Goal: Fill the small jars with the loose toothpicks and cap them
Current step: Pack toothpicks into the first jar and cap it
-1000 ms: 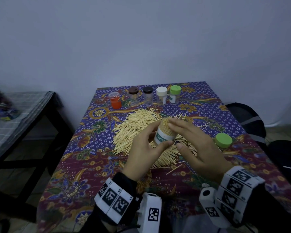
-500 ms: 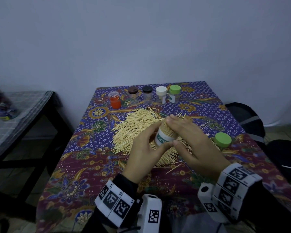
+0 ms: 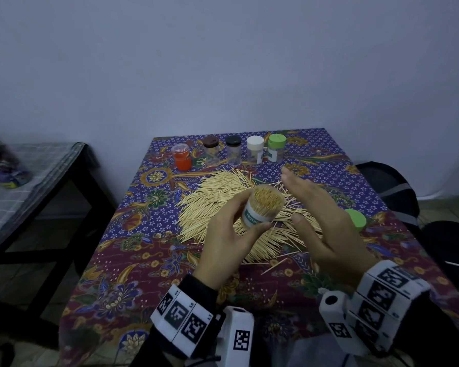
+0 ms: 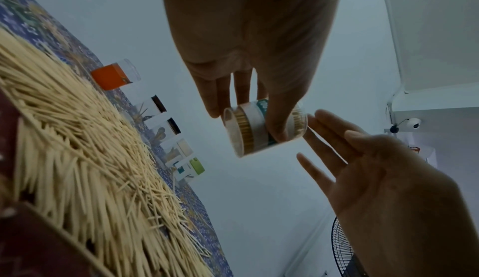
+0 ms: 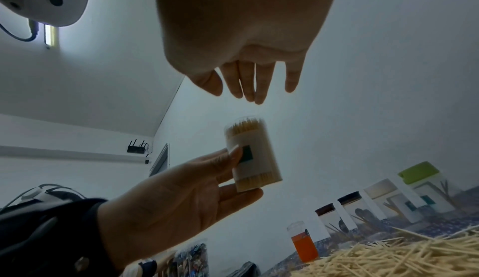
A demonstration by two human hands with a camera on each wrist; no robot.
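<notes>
**Little legible print on the table**

The one readable word stands on the white and teal label of the open jar [image 3: 261,210] held up in the left hand [image 3: 228,245]: the letters "TOOTH" run up the teal band, and the rest is cut off by the jar's curve. The wristbands [image 3: 179,317] carry black-and-white square code markers with tiny letters at their corners, too small to read. Labels on the capped jars [image 3: 274,152] at the far edge are blurred.

six jars [image 3: 262,207], one loose green cap [image 3: 356,220]
</notes>
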